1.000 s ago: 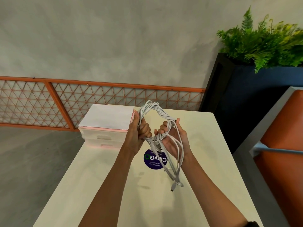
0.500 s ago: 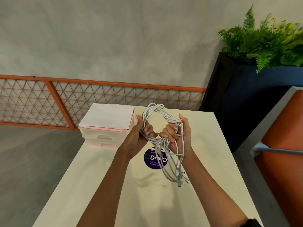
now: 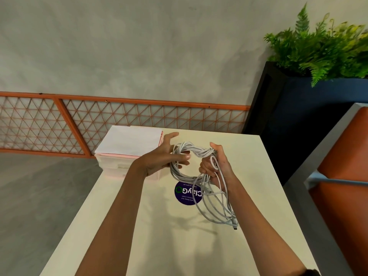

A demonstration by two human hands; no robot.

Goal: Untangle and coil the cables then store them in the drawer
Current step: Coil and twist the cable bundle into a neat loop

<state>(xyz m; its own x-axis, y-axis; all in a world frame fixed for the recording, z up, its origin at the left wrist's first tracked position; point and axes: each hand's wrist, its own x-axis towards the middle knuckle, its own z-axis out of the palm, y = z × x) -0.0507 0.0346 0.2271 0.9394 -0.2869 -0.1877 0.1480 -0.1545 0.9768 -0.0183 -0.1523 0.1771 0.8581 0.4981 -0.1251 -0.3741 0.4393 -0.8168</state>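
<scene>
A bundle of white cables (image 3: 191,152) is held above the cream table (image 3: 159,236) as a round coil. My right hand (image 3: 216,168) grips the coil's right side, and loose loops with a plug end (image 3: 235,226) hang below it. My left hand (image 3: 163,158) sits at the coil's left side with fingers spread, its thumb and lower fingers touching the strands. The small pink and white drawer unit (image 3: 127,162) stands at the table's far left corner, its drawers closed, partly hidden behind my left hand.
A round purple sticker (image 3: 187,194) lies on the table under the cables. A dark planter with a fern (image 3: 318,56) stands at the right, an orange seat (image 3: 342,176) beside it. An orange lattice fence (image 3: 119,120) runs along the wall.
The coil has dropped lower and turned flatter. My left hand has loosened from a closed grip to spread fingers. The hanging loops have swung to the right.
</scene>
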